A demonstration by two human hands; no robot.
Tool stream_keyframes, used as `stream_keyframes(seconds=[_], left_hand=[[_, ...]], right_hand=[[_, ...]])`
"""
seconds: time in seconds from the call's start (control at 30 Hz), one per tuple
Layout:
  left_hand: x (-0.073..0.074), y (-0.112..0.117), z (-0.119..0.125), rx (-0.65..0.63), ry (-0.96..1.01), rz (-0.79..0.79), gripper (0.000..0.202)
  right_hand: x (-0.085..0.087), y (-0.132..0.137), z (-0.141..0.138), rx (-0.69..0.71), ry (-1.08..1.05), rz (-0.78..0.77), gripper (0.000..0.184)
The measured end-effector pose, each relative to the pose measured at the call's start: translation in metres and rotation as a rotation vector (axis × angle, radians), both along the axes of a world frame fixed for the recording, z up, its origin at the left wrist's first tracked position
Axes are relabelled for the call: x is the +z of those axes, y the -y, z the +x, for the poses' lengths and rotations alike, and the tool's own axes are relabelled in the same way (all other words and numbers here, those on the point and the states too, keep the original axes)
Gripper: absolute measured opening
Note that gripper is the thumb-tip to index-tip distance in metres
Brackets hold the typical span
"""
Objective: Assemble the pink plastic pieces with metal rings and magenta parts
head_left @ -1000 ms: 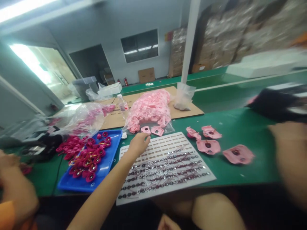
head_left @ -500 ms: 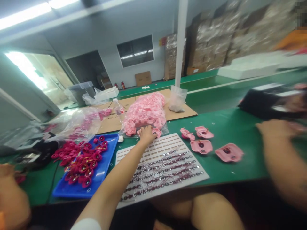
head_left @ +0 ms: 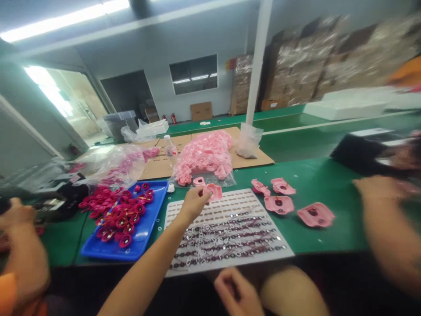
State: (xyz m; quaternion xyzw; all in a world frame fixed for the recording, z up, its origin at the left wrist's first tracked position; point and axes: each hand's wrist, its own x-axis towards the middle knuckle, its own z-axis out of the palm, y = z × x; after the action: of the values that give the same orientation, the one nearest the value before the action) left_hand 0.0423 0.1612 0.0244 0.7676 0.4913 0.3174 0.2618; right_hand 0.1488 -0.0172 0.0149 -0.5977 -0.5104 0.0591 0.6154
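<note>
My left hand pinches a pink plastic shell above the far edge of a white board. Rows of small dark round parts with thin wires lie on that board, with slots bare at its far end. Just behind the hand, a clear bag of pink shells lies with one loose pink piece at its mouth. Low over my lap, my right hand is curled closed; whatever its fingers hold is hidden. Several pink shells with dark round parts rest right of the board.
A blue tray with dark pink pieces stands to the left. Behind are a water bottle, flattened cardboard and a small bag. Co-workers' arms reach in at both sides.
My left hand has drawn back from the bag's mouth towards me with a pink shell in its fingers. My right hand has risen into view at the bottom. The camera view has shifted slightly.
</note>
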Motion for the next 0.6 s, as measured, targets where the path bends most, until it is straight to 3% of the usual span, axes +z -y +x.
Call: stream_keyframes(seconds=[0.03,0.1,0.23,0.37,0.6], left_hand=[[0.001,0.018,-0.007,-0.015,0.016,-0.011,0.028],[0.004,0.052,-0.017,-0.038,0.052,-0.033,0.028],[0.015,0.102,-0.03,-0.034,0.141,-0.065,0.023],[0.026,0.121,-0.04,0.026,0.144,-0.058,0.021],[0.033,0.128,-0.063,0.031,0.095,-0.013,0.022]], right_hand=[[-0.003,0.003,-0.01,0.164,0.01,-0.12,0.02],[0.0,-0.003,-0.008,0.299,0.016,-0.256,0.008],[0.027,-0.027,0.004,0.317,0.066,-0.295,0.01],[0.042,-0.034,-0.018,0.315,0.133,-0.317,0.012],[0.041,-0.035,-0.039,0.36,0.171,-0.33,0.013]])
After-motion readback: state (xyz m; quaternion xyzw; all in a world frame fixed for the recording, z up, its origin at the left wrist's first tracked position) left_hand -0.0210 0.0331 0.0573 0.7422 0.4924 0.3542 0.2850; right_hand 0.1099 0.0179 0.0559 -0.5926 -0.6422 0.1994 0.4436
